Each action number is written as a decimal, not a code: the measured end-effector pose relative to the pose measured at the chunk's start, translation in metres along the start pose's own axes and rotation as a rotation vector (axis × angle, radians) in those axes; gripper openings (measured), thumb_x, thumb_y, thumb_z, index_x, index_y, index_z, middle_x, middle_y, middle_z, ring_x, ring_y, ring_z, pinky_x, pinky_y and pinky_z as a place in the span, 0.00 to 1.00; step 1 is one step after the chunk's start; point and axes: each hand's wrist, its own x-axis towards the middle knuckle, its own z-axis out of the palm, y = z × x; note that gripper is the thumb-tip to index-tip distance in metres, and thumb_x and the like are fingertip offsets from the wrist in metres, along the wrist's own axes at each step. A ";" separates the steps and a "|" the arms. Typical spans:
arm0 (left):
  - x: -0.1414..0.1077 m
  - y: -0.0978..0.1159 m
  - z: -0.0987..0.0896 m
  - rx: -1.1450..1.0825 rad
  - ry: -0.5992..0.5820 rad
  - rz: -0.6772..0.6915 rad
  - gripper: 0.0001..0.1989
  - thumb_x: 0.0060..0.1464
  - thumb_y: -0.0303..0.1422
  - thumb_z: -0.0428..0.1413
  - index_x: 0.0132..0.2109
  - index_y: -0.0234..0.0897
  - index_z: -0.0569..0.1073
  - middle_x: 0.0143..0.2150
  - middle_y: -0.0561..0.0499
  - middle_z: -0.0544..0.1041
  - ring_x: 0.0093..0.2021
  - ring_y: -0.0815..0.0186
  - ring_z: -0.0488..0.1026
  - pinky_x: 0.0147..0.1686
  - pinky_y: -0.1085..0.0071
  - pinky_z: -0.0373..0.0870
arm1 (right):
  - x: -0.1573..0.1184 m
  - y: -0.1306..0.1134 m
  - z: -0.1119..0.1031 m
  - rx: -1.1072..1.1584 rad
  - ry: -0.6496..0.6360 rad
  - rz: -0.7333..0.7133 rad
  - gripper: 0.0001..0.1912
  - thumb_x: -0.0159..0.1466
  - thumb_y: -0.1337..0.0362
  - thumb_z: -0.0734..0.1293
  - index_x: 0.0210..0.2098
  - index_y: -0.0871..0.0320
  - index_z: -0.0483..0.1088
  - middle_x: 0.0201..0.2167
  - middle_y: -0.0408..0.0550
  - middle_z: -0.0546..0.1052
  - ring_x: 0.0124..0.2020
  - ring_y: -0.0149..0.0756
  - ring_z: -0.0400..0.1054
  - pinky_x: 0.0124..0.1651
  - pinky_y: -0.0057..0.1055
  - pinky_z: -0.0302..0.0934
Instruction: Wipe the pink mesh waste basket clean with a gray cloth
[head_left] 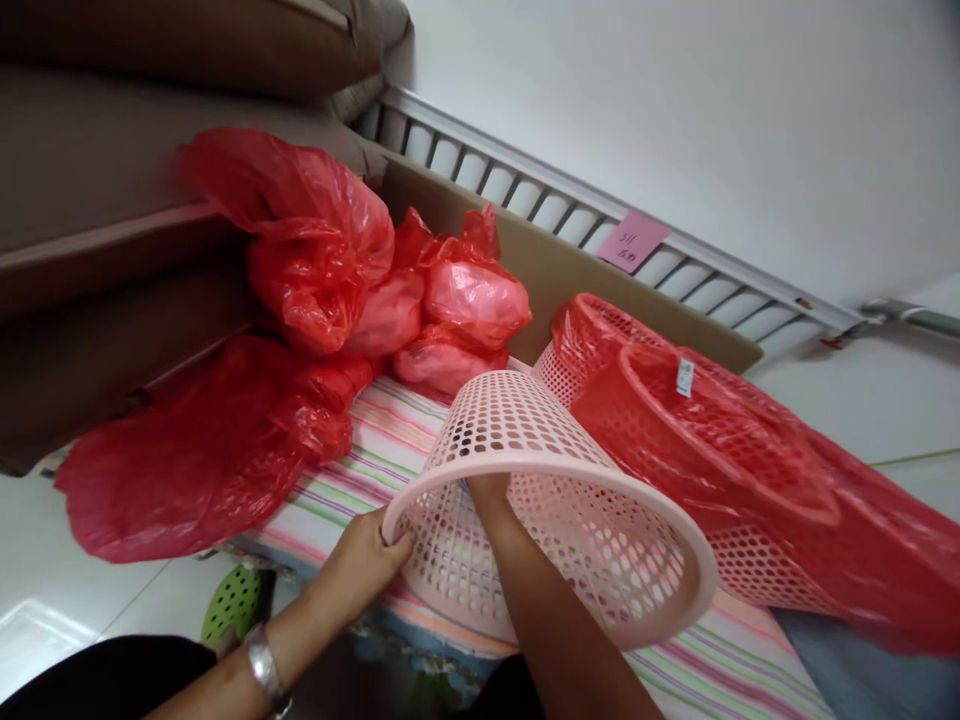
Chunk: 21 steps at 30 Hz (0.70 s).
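Note:
A pink perforated plastic basket (517, 420) lies tilted on its side on a striped cloth (390, 415), its wide mouth facing me. My left hand (367, 555) grips the left edge of its rim, thumb inside the mouth. My right arm reaches into the basket, and only part of my right hand (489, 490) shows behind the rim; its fingers are hidden, so what they touch cannot be seen. Close by on the right are more pink baskets covered in red plastic bags (727, 420). Several red plastic bags with contents (476, 300) sit beyond the basket.
Large brown padded rolls (180, 40) stand at the upper left. A loose red bag (202, 460) hangs over the cloth's left edge. Behind are a board (547, 270), a white rail with a pink note (634, 240) and a wall. A green shoe (231, 602) is on the floor.

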 end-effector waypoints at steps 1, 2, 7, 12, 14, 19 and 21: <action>-0.001 -0.005 0.004 -0.048 -0.003 -0.011 0.12 0.50 0.35 0.52 0.37 0.33 0.76 0.35 0.45 0.80 0.37 0.58 0.75 0.37 0.70 0.69 | 0.000 -0.001 -0.001 -0.012 0.001 0.004 0.16 0.62 0.60 0.58 0.46 0.55 0.70 0.46 0.50 0.75 0.52 0.43 0.65 0.55 0.39 0.57; -0.002 -0.011 0.009 -0.100 -0.026 -0.030 0.13 0.51 0.36 0.52 0.39 0.33 0.75 0.36 0.45 0.81 0.37 0.58 0.76 0.36 0.69 0.70 | 0.000 -0.002 -0.003 -0.021 0.002 0.003 0.16 0.62 0.60 0.58 0.46 0.55 0.70 0.47 0.50 0.75 0.53 0.43 0.64 0.56 0.39 0.56; -0.006 -0.032 0.028 -0.237 -0.127 -0.114 0.18 0.54 0.42 0.49 0.42 0.31 0.73 0.26 0.48 0.78 0.23 0.62 0.74 0.22 0.71 0.69 | -0.025 -0.014 -0.018 -0.096 -0.016 -0.032 0.19 0.61 0.62 0.59 0.50 0.58 0.69 0.50 0.54 0.73 0.55 0.47 0.62 0.57 0.41 0.55; -0.005 -0.022 0.030 -0.250 -0.065 -0.125 0.16 0.53 0.42 0.50 0.37 0.33 0.71 0.23 0.50 0.76 0.21 0.63 0.73 0.21 0.71 0.68 | -0.099 -0.023 -0.040 -0.343 -0.104 -0.102 0.24 0.54 0.72 0.62 0.51 0.61 0.68 0.44 0.57 0.73 0.48 0.48 0.66 0.52 0.40 0.59; -0.006 -0.016 0.028 -0.249 -0.090 -0.132 0.16 0.52 0.43 0.50 0.36 0.33 0.71 0.21 0.50 0.75 0.21 0.62 0.73 0.21 0.71 0.68 | -0.135 -0.023 -0.048 -0.325 -0.120 -0.141 0.26 0.53 0.73 0.61 0.52 0.58 0.68 0.45 0.54 0.72 0.48 0.46 0.66 0.52 0.40 0.60; -0.014 -0.001 0.014 -0.066 -0.055 -0.021 0.15 0.53 0.40 0.48 0.32 0.34 0.74 0.24 0.48 0.77 0.27 0.61 0.74 0.27 0.71 0.66 | -0.191 -0.022 -0.060 -0.231 -0.163 -0.206 0.28 0.51 0.74 0.61 0.52 0.54 0.67 0.48 0.52 0.71 0.51 0.45 0.64 0.55 0.40 0.60; -0.015 0.003 0.006 0.044 -0.034 0.019 0.14 0.53 0.36 0.47 0.30 0.34 0.75 0.26 0.47 0.78 0.29 0.60 0.74 0.29 0.70 0.64 | -0.186 -0.026 -0.059 -0.206 -0.176 -0.213 0.28 0.51 0.73 0.61 0.52 0.54 0.67 0.49 0.51 0.71 0.52 0.44 0.64 0.56 0.38 0.59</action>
